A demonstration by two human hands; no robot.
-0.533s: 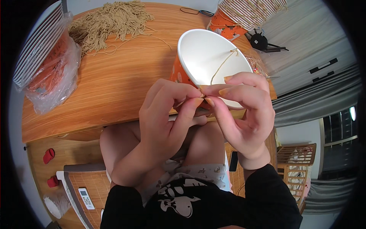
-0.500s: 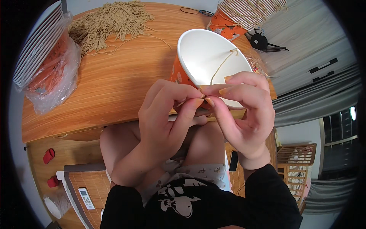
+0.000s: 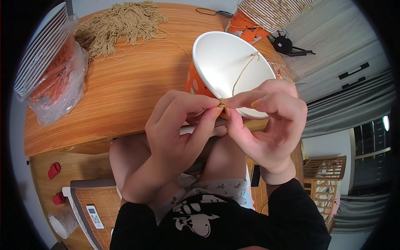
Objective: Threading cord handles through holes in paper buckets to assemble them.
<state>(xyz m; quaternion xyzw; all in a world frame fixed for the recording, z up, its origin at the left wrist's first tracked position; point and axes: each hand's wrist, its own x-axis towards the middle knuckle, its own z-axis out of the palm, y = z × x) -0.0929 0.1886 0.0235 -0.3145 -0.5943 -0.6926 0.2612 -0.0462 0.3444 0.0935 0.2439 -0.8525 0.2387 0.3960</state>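
A large orange paper bucket with a white inside lies tilted at the table's near edge, its mouth turned toward me. Tan cord is knotted through the far rim and runs across the opening to the near rim. There, my left hand pinches the cord between thumb and forefinger. Opposite it, my right hand pinches the same bit of cord, fingertips almost touching the left ones. The fingers hide most of the knot or loop between them.
A heap of cut tan cords lies at the back left. Nested buckets in clear plastic stand at far left. Another bucket stack with cords is at back right, near a black tape-like reel. A dark phone lies beside my right thigh.
My right hand has shifted slightly right and its fingers have curled more. My left hand has moved a little left. The bucket has tilted very slightly. Both pinches stay on the cord.
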